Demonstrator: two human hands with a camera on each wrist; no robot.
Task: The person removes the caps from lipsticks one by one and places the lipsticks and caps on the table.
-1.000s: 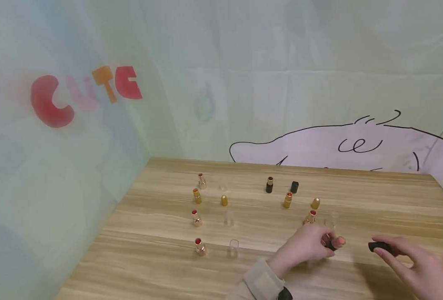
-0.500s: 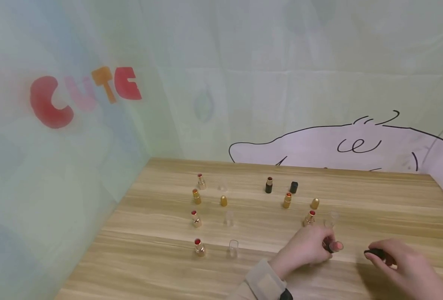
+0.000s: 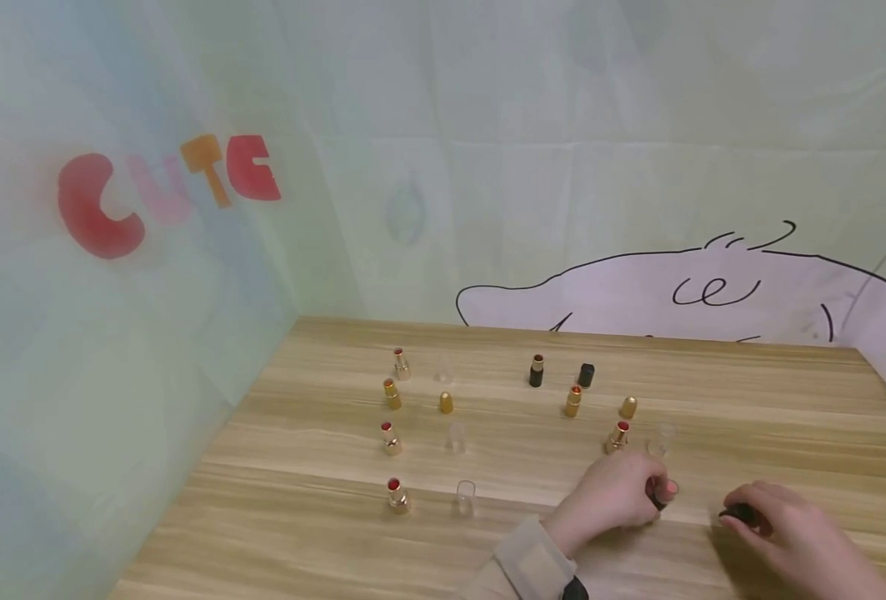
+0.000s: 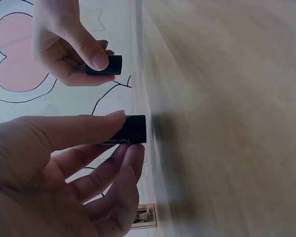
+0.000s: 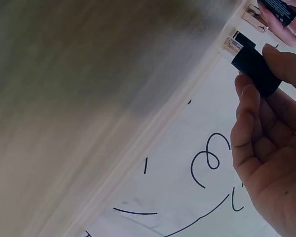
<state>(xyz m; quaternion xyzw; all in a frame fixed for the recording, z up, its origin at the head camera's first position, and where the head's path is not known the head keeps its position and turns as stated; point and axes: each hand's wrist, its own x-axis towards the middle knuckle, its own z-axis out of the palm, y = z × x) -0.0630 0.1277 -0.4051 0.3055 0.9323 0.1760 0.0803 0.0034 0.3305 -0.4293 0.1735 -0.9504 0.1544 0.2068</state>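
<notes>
Near the right front of the table, my left hand (image 3: 613,493) pinches the black tube of a lipstick (image 3: 660,495) between thumb and fingers. Its pink tip points right in the head view. In the left wrist view the black tube (image 4: 134,129) shows small white lettering and is held close above the wood. Opposite it, my right hand (image 3: 788,529) holds a black lipstick cap (image 3: 743,512) by thumb and fingertips. The right wrist view shows this cap (image 5: 256,70) in the fingers. A gap separates lipstick and cap.
Just beyond my left hand stand an uncapped lipstick (image 3: 618,435) and a clear cap (image 3: 661,440). A gold lipstick (image 3: 573,402), gold cap (image 3: 628,407), black lipstick (image 3: 536,372) and black cap (image 3: 587,375) stand farther back. Several lipsticks and caps line the left, including one front lipstick (image 3: 397,496).
My right hand has moved left with the black cap, narrowing the gap to the lipstick. The lipstick in my left hand has shifted slightly left. The standing lipsticks and caps stay put.
</notes>
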